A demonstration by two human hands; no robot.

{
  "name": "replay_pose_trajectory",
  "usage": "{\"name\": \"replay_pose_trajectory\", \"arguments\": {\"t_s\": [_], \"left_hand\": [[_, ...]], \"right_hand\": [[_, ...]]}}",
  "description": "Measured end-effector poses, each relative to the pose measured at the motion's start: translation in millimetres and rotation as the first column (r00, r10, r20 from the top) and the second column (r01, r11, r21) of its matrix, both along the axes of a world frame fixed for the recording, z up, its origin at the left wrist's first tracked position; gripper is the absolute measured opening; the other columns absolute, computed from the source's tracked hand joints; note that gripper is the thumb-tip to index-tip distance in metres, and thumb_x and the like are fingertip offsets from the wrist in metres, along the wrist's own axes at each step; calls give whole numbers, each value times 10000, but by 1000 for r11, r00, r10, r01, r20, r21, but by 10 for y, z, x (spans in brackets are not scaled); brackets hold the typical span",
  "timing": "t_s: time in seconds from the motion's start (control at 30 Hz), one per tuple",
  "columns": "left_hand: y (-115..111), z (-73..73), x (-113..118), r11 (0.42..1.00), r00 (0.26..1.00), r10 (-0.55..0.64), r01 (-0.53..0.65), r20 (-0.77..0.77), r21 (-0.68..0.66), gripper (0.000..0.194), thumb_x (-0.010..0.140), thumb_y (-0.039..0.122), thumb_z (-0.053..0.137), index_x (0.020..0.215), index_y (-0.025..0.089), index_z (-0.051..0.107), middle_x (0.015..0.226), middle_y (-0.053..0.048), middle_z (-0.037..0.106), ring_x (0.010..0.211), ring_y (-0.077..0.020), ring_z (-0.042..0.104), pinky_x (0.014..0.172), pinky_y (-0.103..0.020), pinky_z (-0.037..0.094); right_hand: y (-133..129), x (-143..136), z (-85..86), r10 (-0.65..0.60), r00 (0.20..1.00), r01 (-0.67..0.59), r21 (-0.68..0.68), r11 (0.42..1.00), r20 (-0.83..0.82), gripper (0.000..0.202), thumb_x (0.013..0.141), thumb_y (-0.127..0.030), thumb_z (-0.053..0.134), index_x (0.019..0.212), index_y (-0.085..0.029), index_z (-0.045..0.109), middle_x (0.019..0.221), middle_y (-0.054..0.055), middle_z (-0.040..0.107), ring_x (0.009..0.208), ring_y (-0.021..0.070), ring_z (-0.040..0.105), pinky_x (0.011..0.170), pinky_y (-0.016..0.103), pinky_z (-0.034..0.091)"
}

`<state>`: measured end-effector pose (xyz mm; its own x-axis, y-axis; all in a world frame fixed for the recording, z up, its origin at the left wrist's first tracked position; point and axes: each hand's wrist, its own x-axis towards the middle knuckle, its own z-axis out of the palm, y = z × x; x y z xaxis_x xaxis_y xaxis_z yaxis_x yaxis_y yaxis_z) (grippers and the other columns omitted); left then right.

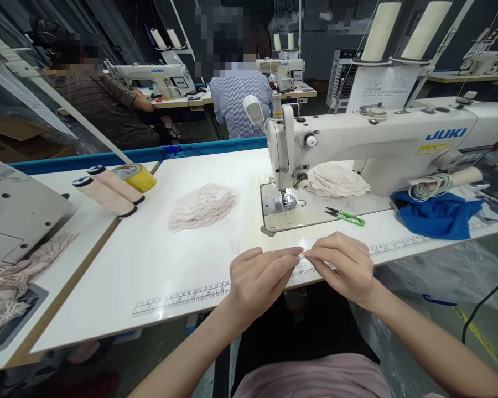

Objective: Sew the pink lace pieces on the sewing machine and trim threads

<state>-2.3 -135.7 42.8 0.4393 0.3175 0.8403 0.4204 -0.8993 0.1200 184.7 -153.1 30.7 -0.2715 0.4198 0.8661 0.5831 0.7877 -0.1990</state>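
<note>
Left hand (pixel 259 279) and right hand (pixel 343 265): each grip pinches closed on small white piece (pixel 302 256) between fingertips, above desk (pixel 157 265) edge. Sewing seems not yet begun: needle area beyond hands bare, lace pile (pixel 202 206) far-left untouched.

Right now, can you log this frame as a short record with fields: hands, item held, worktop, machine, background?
hands: left hand and right hand meet at the table's front edge, fingertips pinching together
item held: a tiny pale piece between both hands' fingers; too small to identify
worktop: white table with printed ruler; lace pile, green snips, blue cloth, two thread cones lying down, yellow tape roll
machine: white sewing machine, more lace under its arm
background: two seated people at other machines
</note>
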Motion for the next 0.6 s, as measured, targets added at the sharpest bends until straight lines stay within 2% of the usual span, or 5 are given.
{"name": "replay_pose_trajectory", "arguments": {"t_s": [0.1,0.2,0.33,0.47,0.6], "left_hand": [[-8,-3,-1,998,1000,-20,20,4,-59,155,827,44,630,900,172,585,862,-11,759,675,-81,699,477,-195,384],[-15,8,-4,994,999,-33,36,25,-108,162,822,43,635,893,179,583,859,-1,757,656,-82,691,473,-190,395],[-16,30,-14,972,993,-66,85,96,-220,160,821,55,642,895,188,596,841,2,752,678,-97,695,509,-179,461],[-12,47,-22,932,987,-93,133,133,-337,144,832,60,633,892,189,616,823,-4,746,746,-116,709,601,-182,531],[2,48,-20,932,988,-102,135,116,-337,147,842,69,621,909,200,618,834,4,747,750,-113,708,574,-177,524]], "right_hand": [[18,57,17,-17,999,19,-62,998,33,181,810,-93,642,964,-190,634,818,41,674,723,139,611,614,268,498],[91,262,21,-171,976,189,-134,973,136,168,843,-172,618,1011,-174,634,953,83,685,883,196,636,738,329,534],[195,635,-86,-483,754,588,-129,799,444,371,916,-217,500,1270,-109,529,1243,141,615,1142,277,574,889,416,522],[180,834,-214,-444,577,697,-130,706,685,407,877,-46,410,1258,-98,542,1257,125,619,1101,265,610,686,343,568],[167,864,-193,-388,545,719,-177,672,743,501,810,25,374,1268,-92,540,1132,128,675,962,275,647,532,322,512]]}}
